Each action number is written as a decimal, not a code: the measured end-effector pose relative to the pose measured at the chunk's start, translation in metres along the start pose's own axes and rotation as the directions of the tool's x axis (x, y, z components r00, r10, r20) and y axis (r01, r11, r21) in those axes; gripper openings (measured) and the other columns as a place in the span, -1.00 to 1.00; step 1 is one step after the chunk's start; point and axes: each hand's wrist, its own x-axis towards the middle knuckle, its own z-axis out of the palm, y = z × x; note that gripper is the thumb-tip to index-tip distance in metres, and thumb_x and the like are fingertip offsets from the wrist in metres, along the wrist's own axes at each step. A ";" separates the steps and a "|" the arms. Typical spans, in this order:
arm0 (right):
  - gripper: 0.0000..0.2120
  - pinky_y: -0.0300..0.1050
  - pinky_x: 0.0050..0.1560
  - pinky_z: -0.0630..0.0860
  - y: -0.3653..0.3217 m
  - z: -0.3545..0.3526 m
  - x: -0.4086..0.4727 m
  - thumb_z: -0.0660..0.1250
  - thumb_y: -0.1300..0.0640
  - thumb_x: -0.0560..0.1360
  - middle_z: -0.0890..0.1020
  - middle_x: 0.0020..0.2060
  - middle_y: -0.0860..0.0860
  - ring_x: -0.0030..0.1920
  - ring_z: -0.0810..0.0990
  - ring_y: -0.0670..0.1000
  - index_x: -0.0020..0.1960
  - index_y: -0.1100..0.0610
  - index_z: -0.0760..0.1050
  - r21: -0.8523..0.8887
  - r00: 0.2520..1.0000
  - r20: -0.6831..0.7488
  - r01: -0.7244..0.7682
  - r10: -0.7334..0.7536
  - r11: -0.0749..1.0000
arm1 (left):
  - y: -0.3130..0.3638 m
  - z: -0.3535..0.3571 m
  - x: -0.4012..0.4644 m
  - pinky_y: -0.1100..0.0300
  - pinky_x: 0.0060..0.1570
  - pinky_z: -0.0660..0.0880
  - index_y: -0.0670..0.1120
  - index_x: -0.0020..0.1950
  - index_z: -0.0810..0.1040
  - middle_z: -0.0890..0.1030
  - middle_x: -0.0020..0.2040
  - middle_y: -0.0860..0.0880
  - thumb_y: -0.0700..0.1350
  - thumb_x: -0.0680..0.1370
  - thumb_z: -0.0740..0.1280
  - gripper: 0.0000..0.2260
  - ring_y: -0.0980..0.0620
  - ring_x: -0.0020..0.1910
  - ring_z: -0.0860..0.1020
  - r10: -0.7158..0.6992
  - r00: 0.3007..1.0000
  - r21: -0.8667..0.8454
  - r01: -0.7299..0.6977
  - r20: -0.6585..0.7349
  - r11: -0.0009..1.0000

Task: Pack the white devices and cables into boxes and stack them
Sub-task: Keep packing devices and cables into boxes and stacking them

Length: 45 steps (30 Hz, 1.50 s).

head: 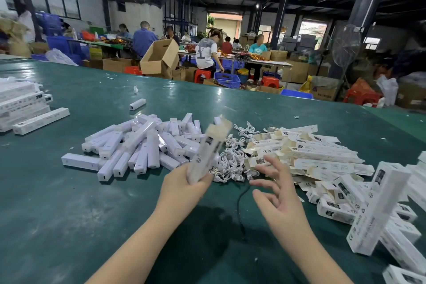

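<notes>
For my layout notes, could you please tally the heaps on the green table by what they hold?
White devices: 1
Cables: 1
Flat unfolded boxes: 1
Assembled boxes: 2, far left and right
Total: 5

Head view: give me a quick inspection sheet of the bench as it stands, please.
Surface: green table, scuffed, with small white scraps.
Job's things: pile of white devices at centre left; flat unfolded boxes at centre right; packed boxes stacked at far left and piled at right.
Clutter: one stray device lies apart, beyond the pile.
Grips: left hand holds an open-ended box; right hand open, fingers spread, holding nothing.
Cables: white cables heaped between devices and flat boxes; a black cable runs between the hands.
Surroundings: seated workers, cardboard cartons, blue crates, red stools, a standing fan.
</notes>
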 end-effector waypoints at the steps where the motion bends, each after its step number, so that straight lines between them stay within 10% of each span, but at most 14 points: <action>1: -0.42 -0.34 0.05 0.49 0.002 -0.001 0.001 0.28 0.38 0.51 0.51 0.19 -0.20 0.11 0.56 -0.18 0.24 -0.27 0.35 -0.067 1.000 0.017 -0.003 0.004 0.998 | 0.001 -0.002 0.002 0.31 -0.42 0.42 0.00 -0.19 0.57 0.54 -0.46 0.06 -0.03 0.48 0.41 -0.91 0.12 -0.46 0.47 -0.047 0.999 -0.081 0.046 -0.014 0.996; 8: -0.60 -0.27 0.46 0.11 0.021 0.009 0.014 0.25 0.15 0.55 0.36 0.37 -0.19 0.43 0.23 -0.17 0.37 -0.06 0.42 -0.600 0.945 0.316 0.134 0.080 0.789 | 0.008 -0.003 0.003 0.36 -0.36 0.44 -0.09 0.03 0.53 0.48 -0.28 -0.06 -0.18 0.54 0.32 -0.92 0.04 -0.36 0.44 -0.136 0.991 -0.331 0.132 0.012 0.934; 14: -0.50 -0.09 0.53 -0.06 0.030 0.039 0.029 0.12 0.09 0.57 0.07 0.55 -0.16 0.53 -0.01 -0.05 0.50 -0.10 0.26 -0.751 0.910 0.398 0.253 0.112 0.610 | 0.008 -0.005 0.003 0.35 -0.43 0.40 -0.13 -0.02 0.53 0.46 -0.32 -0.04 -0.20 0.54 0.31 -0.94 0.09 -0.44 0.41 -0.119 0.993 -0.335 0.116 0.011 0.935; 18: -0.50 -0.07 0.49 -0.11 0.033 0.052 0.033 0.13 0.14 0.54 0.22 0.50 -0.17 0.48 0.09 -0.01 0.47 -0.11 0.33 -0.786 0.934 0.351 0.256 0.065 0.562 | 0.007 -0.005 0.004 0.35 -0.42 0.42 -0.11 -0.06 0.53 0.47 -0.33 -0.02 -0.23 0.53 0.30 -0.95 0.07 -0.42 0.42 -0.128 0.992 -0.327 0.124 0.010 0.937; 26: -0.60 -0.32 -0.03 0.41 0.010 0.035 0.011 0.42 0.47 0.24 0.62 -0.20 -0.23 -0.06 0.58 -0.14 -0.28 -0.05 0.63 -0.431 0.966 0.070 0.254 -0.249 0.866 | 0.013 -0.002 -0.001 0.35 -0.47 0.46 -0.14 -0.01 0.55 0.59 -0.29 -0.05 -0.20 0.53 0.34 -0.94 0.15 -0.49 0.51 -0.255 0.923 -0.351 0.350 0.288 0.868; 34: -0.54 -0.36 -0.02 0.50 -0.008 0.037 0.005 0.38 0.53 0.32 0.68 -0.19 -0.13 -0.06 0.67 -0.09 -0.20 -0.06 0.55 -0.118 0.980 0.044 0.200 -0.196 0.973 | 0.018 -0.003 -0.001 0.28 -0.41 0.55 -0.23 -0.04 0.54 0.62 -0.35 -0.09 -0.28 0.55 0.31 -0.97 0.05 -0.43 0.60 -0.349 0.733 -0.552 0.674 0.584 0.492; 41: -0.57 -0.32 0.02 0.53 -0.012 0.036 0.003 0.27 0.59 0.33 0.70 -0.16 -0.03 -0.03 0.69 -0.07 -0.25 0.05 0.55 0.091 0.991 0.084 0.094 -0.102 0.991 | 0.017 -0.009 -0.006 0.27 -0.33 0.52 -0.14 -0.27 0.71 0.61 -0.31 -0.08 -0.27 0.46 0.39 -0.85 0.07 -0.40 0.58 -0.291 0.666 -0.467 0.711 0.686 0.526; 45: -0.55 -0.32 0.03 0.48 -0.017 0.033 0.006 0.42 0.40 0.31 0.61 0.01 -0.17 0.07 0.60 -0.06 -0.04 -0.13 0.57 -0.162 0.970 0.065 0.242 -0.234 0.957 | 0.017 -0.007 -0.004 0.25 -0.31 0.53 -0.18 -0.09 0.63 0.60 -0.26 -0.10 -0.28 0.44 0.42 -0.93 0.06 -0.36 0.57 -0.268 0.731 -0.493 0.640 0.628 0.590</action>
